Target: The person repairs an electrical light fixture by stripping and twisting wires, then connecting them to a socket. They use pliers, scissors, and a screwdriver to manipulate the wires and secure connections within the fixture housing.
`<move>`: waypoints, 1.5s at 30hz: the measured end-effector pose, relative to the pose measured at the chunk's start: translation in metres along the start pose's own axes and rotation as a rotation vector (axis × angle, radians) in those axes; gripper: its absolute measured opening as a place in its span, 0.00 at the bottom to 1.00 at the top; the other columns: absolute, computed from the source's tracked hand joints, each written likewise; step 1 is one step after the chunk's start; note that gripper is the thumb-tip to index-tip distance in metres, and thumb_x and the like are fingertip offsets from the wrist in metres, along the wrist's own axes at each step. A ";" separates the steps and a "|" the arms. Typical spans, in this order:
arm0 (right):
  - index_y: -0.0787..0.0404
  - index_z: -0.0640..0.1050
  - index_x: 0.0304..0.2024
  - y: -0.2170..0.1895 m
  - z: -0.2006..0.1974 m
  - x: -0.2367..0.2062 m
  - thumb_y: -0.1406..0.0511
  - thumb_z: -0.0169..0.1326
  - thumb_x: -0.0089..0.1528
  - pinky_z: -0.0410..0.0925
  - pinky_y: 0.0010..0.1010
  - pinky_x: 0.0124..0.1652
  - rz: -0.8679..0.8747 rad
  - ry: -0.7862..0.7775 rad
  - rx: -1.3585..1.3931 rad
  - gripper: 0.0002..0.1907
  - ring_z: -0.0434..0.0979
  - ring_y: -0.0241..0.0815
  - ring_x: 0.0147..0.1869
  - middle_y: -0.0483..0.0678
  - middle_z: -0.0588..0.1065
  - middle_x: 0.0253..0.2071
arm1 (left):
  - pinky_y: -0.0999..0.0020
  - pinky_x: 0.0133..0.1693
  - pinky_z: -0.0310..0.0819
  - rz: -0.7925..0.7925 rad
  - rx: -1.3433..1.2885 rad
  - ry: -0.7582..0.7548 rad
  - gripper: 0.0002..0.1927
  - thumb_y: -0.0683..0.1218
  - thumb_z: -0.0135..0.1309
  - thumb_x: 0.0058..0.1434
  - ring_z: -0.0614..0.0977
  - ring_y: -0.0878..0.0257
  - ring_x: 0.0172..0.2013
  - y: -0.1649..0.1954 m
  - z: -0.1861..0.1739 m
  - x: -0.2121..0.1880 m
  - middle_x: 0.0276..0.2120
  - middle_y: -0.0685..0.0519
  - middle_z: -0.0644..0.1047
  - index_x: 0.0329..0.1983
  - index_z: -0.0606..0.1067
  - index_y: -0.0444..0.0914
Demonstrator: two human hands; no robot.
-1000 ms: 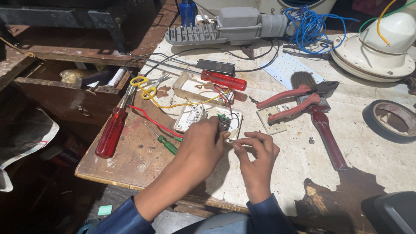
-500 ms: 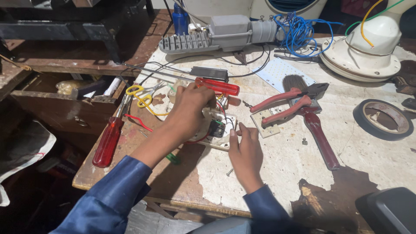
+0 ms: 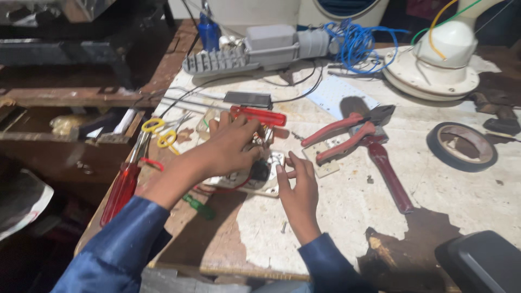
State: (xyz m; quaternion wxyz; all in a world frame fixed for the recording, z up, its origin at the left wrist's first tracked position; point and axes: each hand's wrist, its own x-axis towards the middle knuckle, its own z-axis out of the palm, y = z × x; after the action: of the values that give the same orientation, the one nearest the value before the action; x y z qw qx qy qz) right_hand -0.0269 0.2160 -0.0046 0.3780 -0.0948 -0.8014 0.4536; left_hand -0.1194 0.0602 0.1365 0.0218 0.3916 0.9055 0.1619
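- There is only one view. It comes from a camera on the person's head.
- It looks down and forward at the bench (image 3: 347,217), from the side where the person sits.
- It is close. The left hand (image 3: 230,146) and the right hand (image 3: 298,187) sit near the middle, and both blue sleeves run off the bottom edge.
- The far end of the bench is at the top, where a white fan base (image 3: 434,65) stands.
- On the left, the view goes past the bench edge to a dark wooden shelf (image 3: 70,97).
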 end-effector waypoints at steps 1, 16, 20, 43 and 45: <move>0.59 0.77 0.57 0.002 0.000 0.002 0.64 0.59 0.62 0.68 0.30 0.37 0.035 0.004 0.082 0.21 0.77 0.34 0.40 0.45 0.75 0.49 | 0.26 0.61 0.40 0.018 -0.017 0.024 0.21 0.52 0.55 0.65 0.53 0.29 0.65 0.000 0.000 0.007 0.60 0.39 0.66 0.57 0.68 0.41; 0.61 0.70 0.66 0.014 0.009 0.011 0.69 0.57 0.62 0.68 0.30 0.46 0.073 -0.151 0.169 0.29 0.73 0.37 0.47 0.48 0.71 0.49 | 0.44 0.51 0.57 0.001 -0.075 0.188 0.08 0.46 0.61 0.60 0.70 0.46 0.50 -0.009 0.020 0.003 0.36 0.49 0.79 0.36 0.74 0.39; 0.58 0.69 0.68 0.005 0.001 0.015 0.74 0.57 0.59 0.68 0.27 0.49 0.191 -0.176 0.476 0.33 0.71 0.34 0.49 0.45 0.72 0.52 | 0.47 0.47 0.58 0.058 -0.099 0.279 0.07 0.41 0.60 0.53 0.73 0.46 0.44 -0.012 0.019 -0.001 0.32 0.48 0.79 0.34 0.74 0.37; 0.63 0.69 0.68 0.009 -0.002 0.031 0.79 0.60 0.56 0.69 0.27 0.60 0.335 -0.218 0.964 0.37 0.73 0.37 0.58 0.49 0.73 0.55 | 0.47 0.43 0.72 0.280 -0.056 0.351 0.29 0.31 0.53 0.50 0.78 0.39 0.46 0.030 -0.012 -0.030 0.40 0.40 0.76 0.57 0.71 0.39; 0.63 0.68 0.68 0.011 -0.003 0.033 0.79 0.60 0.56 0.68 0.27 0.61 0.344 -0.223 0.985 0.38 0.73 0.37 0.59 0.50 0.73 0.55 | 0.48 0.43 0.72 0.297 -0.046 0.340 0.31 0.30 0.53 0.47 0.78 0.38 0.45 0.029 -0.013 -0.028 0.41 0.39 0.75 0.57 0.70 0.39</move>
State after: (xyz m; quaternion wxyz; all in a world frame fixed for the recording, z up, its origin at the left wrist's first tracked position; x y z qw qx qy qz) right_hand -0.0498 0.2400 0.0046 0.2106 0.0128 -0.5016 0.8390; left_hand -0.0815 0.0553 0.1552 -0.1462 0.4872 0.8246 0.2475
